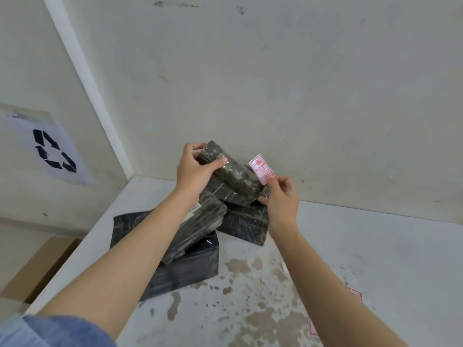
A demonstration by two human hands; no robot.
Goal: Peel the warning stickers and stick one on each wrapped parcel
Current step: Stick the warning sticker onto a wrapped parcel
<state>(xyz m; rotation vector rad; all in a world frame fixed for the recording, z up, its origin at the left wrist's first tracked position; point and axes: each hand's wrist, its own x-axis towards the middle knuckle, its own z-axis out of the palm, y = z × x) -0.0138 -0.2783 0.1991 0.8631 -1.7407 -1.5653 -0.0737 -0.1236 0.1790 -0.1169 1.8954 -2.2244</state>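
Observation:
Several black-wrapped parcels (190, 266) lie heaped in the far corner of a white table (375, 246). My left hand (194, 171) grips the top parcel (238, 179), a rounded dark bundle lifted and tilted above the heap. My right hand (281, 196) pinches a red-and-white warning sticker (262, 168) by its lower edge. It holds the sticker upright just to the right of that parcel, apart from it. One parcel below carries a white label (193, 209).
More red-and-white stickers (355, 295) lie on the table at the right, partly hidden by my right forearm. Brown stains (250, 321) mark the tabletop near me. A cardboard box (37, 266) stands left of the table. Walls close the corner behind the heap, with a recycling sign (53, 151).

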